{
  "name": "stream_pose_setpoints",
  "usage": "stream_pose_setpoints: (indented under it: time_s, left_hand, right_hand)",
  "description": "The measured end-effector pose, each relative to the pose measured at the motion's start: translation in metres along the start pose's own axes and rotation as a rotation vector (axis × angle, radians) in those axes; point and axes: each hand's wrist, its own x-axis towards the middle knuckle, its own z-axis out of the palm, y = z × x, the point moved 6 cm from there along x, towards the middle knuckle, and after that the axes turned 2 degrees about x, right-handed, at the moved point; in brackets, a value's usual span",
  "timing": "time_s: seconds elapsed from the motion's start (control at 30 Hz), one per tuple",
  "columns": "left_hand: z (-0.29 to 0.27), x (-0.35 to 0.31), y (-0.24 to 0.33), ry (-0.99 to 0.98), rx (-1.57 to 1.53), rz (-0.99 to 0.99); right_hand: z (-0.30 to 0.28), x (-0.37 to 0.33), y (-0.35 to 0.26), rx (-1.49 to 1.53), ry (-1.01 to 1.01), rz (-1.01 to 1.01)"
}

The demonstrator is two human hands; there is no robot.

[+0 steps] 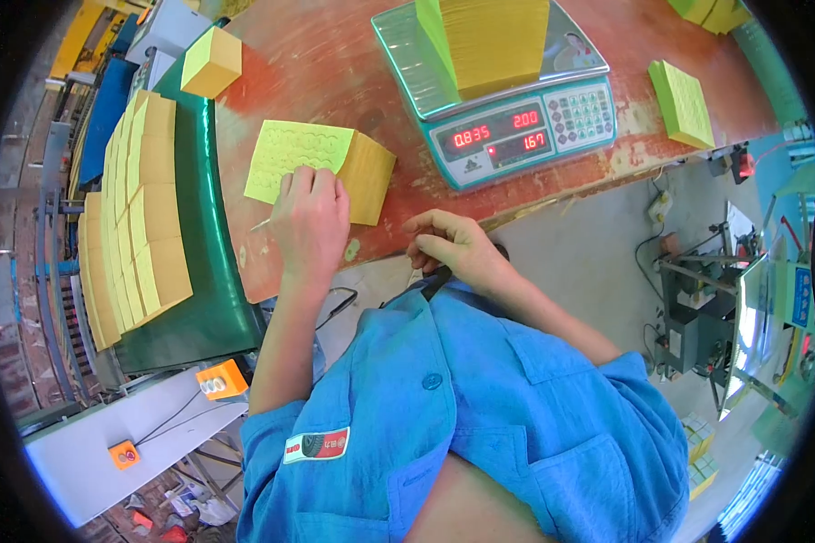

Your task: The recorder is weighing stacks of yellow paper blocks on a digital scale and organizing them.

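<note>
On the red surface (317,77), left of the scale (534,131), sits our yellow stack (360,172); our left hand (311,215) rests curled on its lime face, gripping what we cannot tell; our right hand (455,249) hangs half-open near the edge.

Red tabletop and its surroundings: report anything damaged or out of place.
The red tabletop has worn, scuffed patches right of the digital scale, where paler material shows. Loose litter lies scattered at the picture's lower left, looking untidy.
</note>
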Motion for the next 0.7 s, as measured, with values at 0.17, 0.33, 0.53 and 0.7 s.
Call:
stream_pose_setpoints:
  time_s: [0.17,0.33,0.53,0.7]
  left_hand:
    - [-0.001,0.003,0.001,-0.097,-0.029,-0.048]
    - [0.003,0.004,-0.013,-0.120,-0.154,-0.139]
    - [-0.007,-0.002,-0.009,-0.025,-0.080,-0.057]
    - [-0.052,-0.030,-0.003,0.032,-0.189,0.097]
  right_hand:
    - [0.003,0.003,0.000,0.015,-0.019,-0.002]
    - [0.002,0.004,0.000,0.016,-0.026,0.020]
    - [-0.004,0.008,-0.008,0.024,-0.046,0.013]
    - [-0.003,0.030,-0.049,0.187,-0.078,0.053]
